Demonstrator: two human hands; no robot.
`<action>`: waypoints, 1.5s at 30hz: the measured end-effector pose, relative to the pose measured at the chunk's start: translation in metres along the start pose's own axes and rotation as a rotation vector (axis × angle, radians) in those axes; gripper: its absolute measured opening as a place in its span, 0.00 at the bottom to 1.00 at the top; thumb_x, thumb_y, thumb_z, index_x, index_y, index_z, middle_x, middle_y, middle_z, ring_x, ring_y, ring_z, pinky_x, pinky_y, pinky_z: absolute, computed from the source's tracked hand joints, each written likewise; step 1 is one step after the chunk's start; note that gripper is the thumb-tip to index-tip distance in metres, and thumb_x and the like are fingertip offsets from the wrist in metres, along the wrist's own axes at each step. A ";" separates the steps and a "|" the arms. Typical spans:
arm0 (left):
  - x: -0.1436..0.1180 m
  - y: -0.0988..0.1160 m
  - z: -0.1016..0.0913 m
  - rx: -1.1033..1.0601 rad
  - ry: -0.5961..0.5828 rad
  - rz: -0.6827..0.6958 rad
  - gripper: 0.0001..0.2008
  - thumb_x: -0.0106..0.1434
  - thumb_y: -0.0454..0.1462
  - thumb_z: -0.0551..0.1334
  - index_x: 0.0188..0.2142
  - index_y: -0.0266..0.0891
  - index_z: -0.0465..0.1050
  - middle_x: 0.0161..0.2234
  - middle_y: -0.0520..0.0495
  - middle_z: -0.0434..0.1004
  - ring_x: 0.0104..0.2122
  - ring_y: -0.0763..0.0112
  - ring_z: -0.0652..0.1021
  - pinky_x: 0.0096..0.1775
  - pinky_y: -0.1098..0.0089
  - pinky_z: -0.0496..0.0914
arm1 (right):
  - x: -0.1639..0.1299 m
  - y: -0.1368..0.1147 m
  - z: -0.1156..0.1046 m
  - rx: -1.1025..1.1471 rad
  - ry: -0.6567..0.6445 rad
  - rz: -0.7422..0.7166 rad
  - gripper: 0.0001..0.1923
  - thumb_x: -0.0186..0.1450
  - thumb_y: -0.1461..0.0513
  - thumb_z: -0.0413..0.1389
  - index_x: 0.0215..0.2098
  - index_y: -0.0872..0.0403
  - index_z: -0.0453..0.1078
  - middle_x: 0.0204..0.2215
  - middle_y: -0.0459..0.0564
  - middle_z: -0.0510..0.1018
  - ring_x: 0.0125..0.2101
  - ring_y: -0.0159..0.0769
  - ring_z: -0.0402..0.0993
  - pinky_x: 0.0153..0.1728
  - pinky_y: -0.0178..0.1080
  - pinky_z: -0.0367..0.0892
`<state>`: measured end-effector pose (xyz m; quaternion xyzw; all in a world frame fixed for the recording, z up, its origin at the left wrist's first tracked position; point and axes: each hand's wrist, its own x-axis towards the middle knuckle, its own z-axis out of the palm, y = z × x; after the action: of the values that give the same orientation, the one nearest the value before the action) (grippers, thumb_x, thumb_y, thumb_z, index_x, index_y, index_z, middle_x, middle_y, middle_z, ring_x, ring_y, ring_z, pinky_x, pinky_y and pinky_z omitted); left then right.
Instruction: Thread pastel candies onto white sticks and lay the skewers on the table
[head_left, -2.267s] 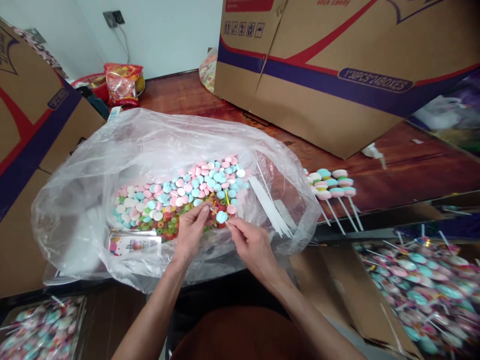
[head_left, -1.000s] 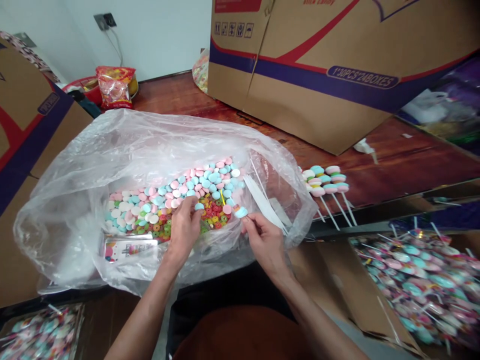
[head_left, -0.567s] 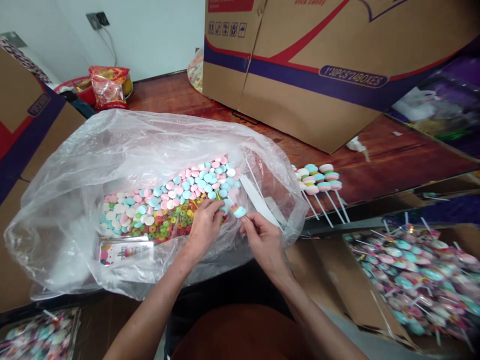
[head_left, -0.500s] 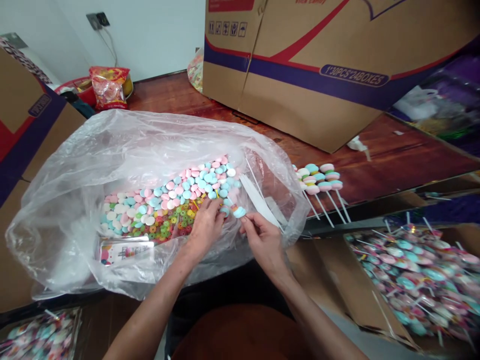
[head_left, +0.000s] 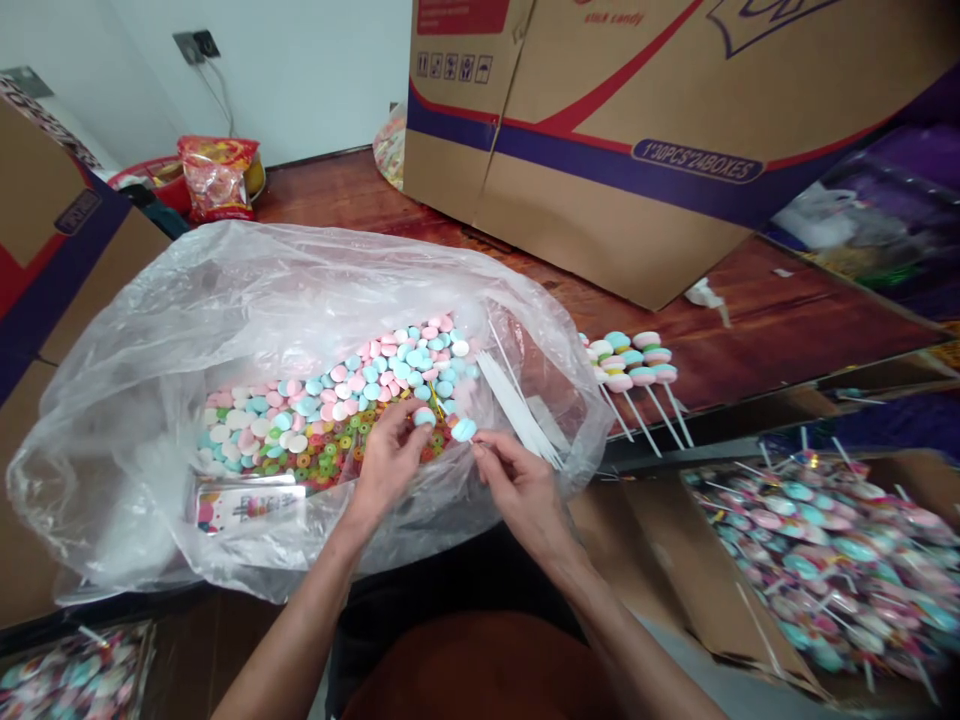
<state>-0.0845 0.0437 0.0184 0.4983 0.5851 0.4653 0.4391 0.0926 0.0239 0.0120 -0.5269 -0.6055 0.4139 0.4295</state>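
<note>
My right hand (head_left: 521,490) is closed in a pinch on the stick of a candy lollipop (head_left: 463,430), whose light blue pieces point toward my left hand. My left hand (head_left: 391,452) grips a blue-and-pink candy piece (head_left: 424,416) between thumb and fingers, just left of the lollipop and apart from it. Both hands are over an open clear plastic bag (head_left: 150,330). Pastel pink, blue and white candies (head_left: 375,372) lie in it, with green, yellow and red ring gummies (head_left: 330,445) in front. White sticks (head_left: 514,405) lie right of the candies.
Several finished candy lollipops (head_left: 630,360) lie at the bag's right edge. An open carton of wrapped lollipops (head_left: 832,550) stands at lower right, another (head_left: 71,680) at lower left. A large cardboard box (head_left: 615,190) stands behind; a red candy packet (head_left: 219,178) is at back left.
My left hand has drawn back from the candy pile, down and slightly left, and a candy piece now shows in its fingers. The right hand's lollipop has shifted slightly left.
</note>
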 end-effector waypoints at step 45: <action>-0.022 -0.006 -0.014 0.069 0.206 0.129 0.11 0.65 0.40 0.64 0.45 0.45 0.83 0.44 0.44 0.83 0.44 0.61 0.80 0.49 0.63 0.72 | 0.006 -0.020 0.043 -0.230 -0.103 -0.167 0.15 0.71 0.60 0.46 0.27 0.53 0.65 0.19 0.42 0.66 0.20 0.30 0.61 0.25 0.33 0.56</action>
<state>-0.0970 0.0200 0.0160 0.4992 0.6095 0.5210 0.3283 0.0458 0.0254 0.0194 -0.4985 -0.7118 0.3312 0.3677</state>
